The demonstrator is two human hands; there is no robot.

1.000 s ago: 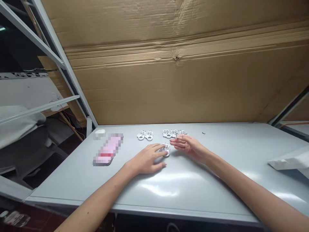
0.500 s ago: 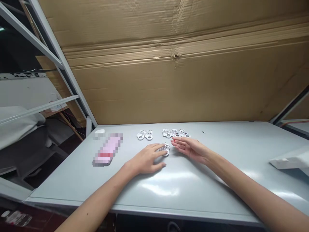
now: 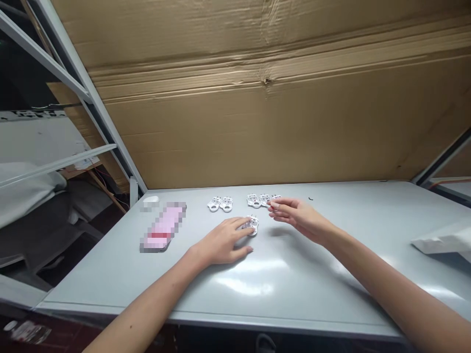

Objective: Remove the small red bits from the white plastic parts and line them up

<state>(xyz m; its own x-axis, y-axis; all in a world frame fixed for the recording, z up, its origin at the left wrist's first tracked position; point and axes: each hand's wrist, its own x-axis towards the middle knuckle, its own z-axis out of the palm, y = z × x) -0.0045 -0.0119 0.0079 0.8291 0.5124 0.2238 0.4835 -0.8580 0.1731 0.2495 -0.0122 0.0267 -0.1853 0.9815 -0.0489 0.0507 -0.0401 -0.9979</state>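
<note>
My left hand (image 3: pixel 230 241) lies on the table with its fingers spread. Its fingertips rest on a white plastic plug housing (image 3: pixel 253 224) with pins and a ring-shaped end, partly hidden under them; the thumb stays apart from it. My right hand (image 3: pixel 300 215) hovers to the right, thumb and index finger pinched together. Something small and red shows at those fingertips, too small to name. Behind the right fingertips stands a row of three similar white housings (image 3: pixel 253 200), the rightmost partly covered by the hand. Two more white housings (image 3: pixel 221 204) lie side by side to the left.
A blurred pink phone-like object (image 3: pixel 167 225) and a small white object (image 3: pixel 150 202) lie on the left of the grey table (image 3: pixel 316 294). A tiny black piece (image 3: pixel 311 198) sits behind the right hand. White material (image 3: pixel 441 240) lies far right. Cardboard (image 3: pixel 265 132) walls the back.
My right hand has lifted and drawn slightly right, away from the housing at my left hand; its fingers went from stretched out to pinched. The left hand stays on its housing.
</note>
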